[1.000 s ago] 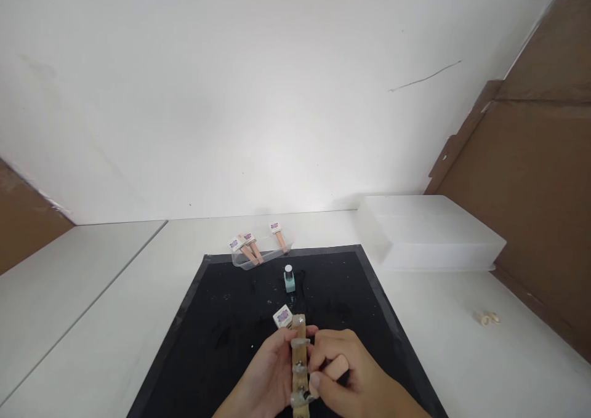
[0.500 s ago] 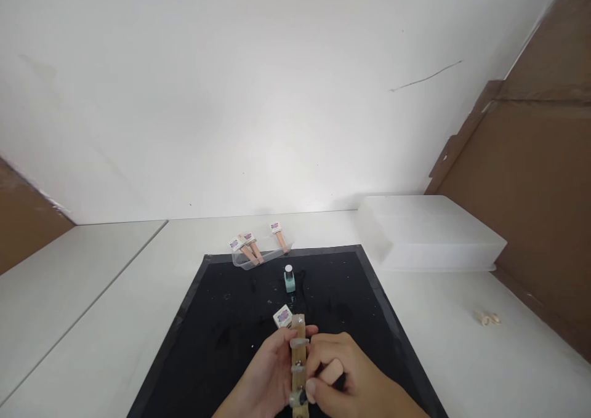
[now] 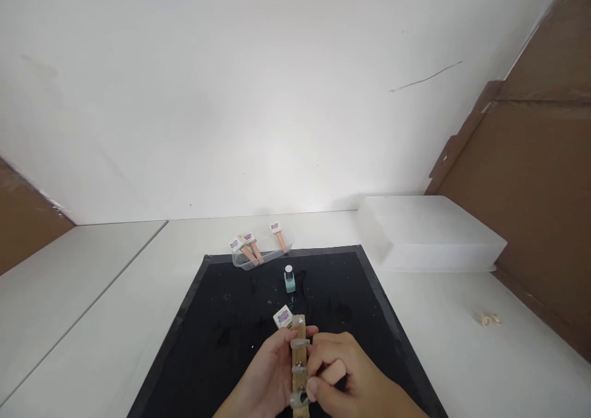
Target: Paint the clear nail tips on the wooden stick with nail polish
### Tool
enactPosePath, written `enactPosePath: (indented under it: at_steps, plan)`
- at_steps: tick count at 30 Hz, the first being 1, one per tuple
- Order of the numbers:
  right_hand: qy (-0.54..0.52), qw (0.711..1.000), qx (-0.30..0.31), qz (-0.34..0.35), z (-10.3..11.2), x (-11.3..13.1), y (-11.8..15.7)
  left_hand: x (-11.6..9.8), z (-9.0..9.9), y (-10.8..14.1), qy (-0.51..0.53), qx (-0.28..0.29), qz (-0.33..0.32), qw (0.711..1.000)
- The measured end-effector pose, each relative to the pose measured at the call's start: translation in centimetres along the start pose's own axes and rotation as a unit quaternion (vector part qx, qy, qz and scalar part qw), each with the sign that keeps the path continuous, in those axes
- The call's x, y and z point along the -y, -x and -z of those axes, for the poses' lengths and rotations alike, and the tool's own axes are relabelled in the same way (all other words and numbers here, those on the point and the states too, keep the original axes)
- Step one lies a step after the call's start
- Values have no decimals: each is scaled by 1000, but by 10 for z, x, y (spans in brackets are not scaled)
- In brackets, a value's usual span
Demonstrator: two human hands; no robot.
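Observation:
My left hand (image 3: 272, 369) is closed around a narrow wooden strip (image 3: 300, 359), held upright near the bottom of the view. Several translucent pieces shaped like false nails (image 3: 300, 344) are fixed along the strip. My right hand (image 3: 344, 369) grips a peach-coloured stick with a blunt end (image 3: 334, 372). Its fingertips are close to the lowest nail piece (image 3: 299, 399), where a small dark spot shows; whether they touch it is unclear. Just beyond the strip lies a white block with a printed label (image 3: 283, 317). Farther back stands a capped teal nail polish bottle (image 3: 289, 281).
Beneath the hands is a black mat (image 3: 221, 332) on a white table (image 3: 138, 295). A clear tray (image 3: 270, 256) at its back edge holds peach sticks with labelled white heads (image 3: 249, 238). A white box (image 3: 434, 233) stands at right, with small cream rings (image 3: 484, 318) in front.
The right fingertips have shifted very slightly by the lowest nail piece. Both hands keep their hold, and everything else stays in place.

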State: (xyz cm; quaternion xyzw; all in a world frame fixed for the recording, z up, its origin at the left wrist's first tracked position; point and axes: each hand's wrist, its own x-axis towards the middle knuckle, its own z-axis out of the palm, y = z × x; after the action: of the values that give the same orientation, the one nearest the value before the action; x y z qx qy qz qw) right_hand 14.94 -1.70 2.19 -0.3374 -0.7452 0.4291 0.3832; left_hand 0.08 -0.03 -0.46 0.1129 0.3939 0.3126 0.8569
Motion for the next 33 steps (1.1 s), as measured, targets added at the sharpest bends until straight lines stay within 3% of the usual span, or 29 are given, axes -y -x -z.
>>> enactPosePath:
  at_steps: [8, 17, 26, 33]
  plan:
    - [17, 1000, 1, 1, -2, 1, 0, -1, -2, 2, -9, -15, -1, 1000]
    - [-11, 1000, -7, 8, -2, -2, 0, 0, 2, 1, 6, 8, -2, 1000]
    - [9, 1000, 24, -3, -5, -2, 0, -2, -7, 4, -23, -47, -6, 999]
    - [-13, 999, 30, -7, -4, 4, -4, -1, -3, 2, -12, -32, -7, 999]
